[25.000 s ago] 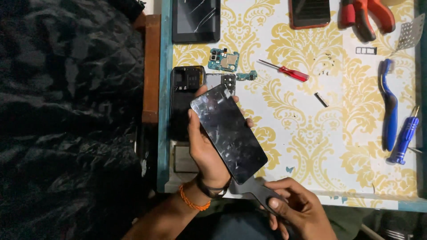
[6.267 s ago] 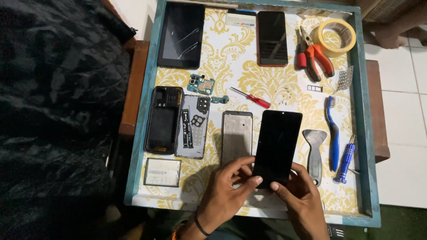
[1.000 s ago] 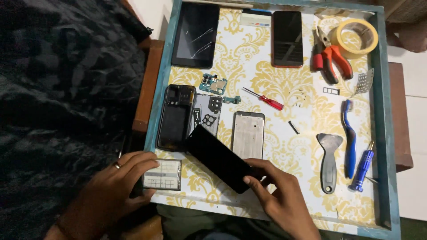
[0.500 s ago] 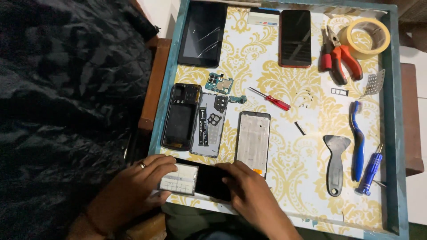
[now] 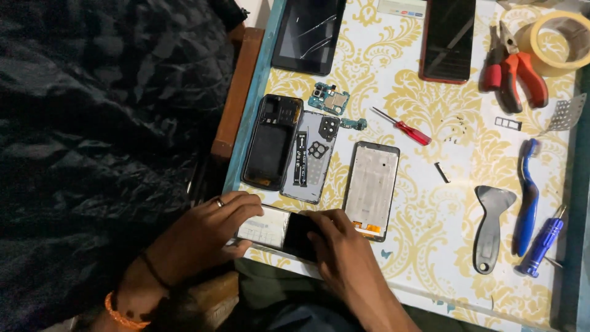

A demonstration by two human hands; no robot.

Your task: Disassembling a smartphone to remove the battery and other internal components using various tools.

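Note:
My left hand (image 5: 206, 230) grips the left end of a flat white battery (image 5: 264, 226) at the table's near left edge. My right hand (image 5: 344, 255) holds a black phone screen (image 5: 301, 237) that lies over the battery's right end. Just beyond my hands lie a grey metal phone frame (image 5: 372, 187), a grey back cover (image 5: 313, 157) and a black phone housing (image 5: 270, 147). A small green circuit board (image 5: 332, 101) sits further up.
A red screwdriver (image 5: 405, 127), grey scraper (image 5: 488, 227), blue toothbrush (image 5: 528, 190) and blue screwdriver (image 5: 541, 240) lie to the right. Red pliers (image 5: 516, 64), a tape roll (image 5: 562, 40), a cracked tablet (image 5: 310, 31) and a dark phone (image 5: 448, 37) sit at the far edge.
My right hand has carried the black screen leftward and down to the near left corner, onto the white battery. My left hand has closed on the battery's left end.

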